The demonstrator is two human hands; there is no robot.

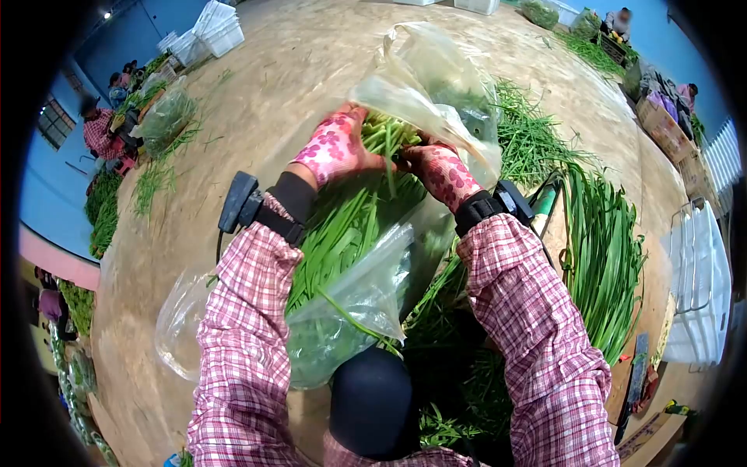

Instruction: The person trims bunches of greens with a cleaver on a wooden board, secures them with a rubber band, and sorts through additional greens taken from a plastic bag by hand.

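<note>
My left hand [336, 148], in a pink floral glove with bare fingers, is closed round the left side of a bunch of green-stemmed vegetables [385, 134]. On the other side my right hand [442, 167], in a matching glove, curls its fingers against the same bunch. Pale stem ends point away from me. Long green leaves [338, 233] stretch back toward me inside a clear plastic bag [350, 303]. Beyond my hands, a loose plastic flap [405, 86] stands up and partly covers the stems and right fingers.
Loose green stalks [529, 136] lie beyond my right hand. A stack of long leaves [599, 257] lies to the right, near a white crate [700, 280]. More white crates [210, 35] stand at the back left. Other people sit among greens along the walls.
</note>
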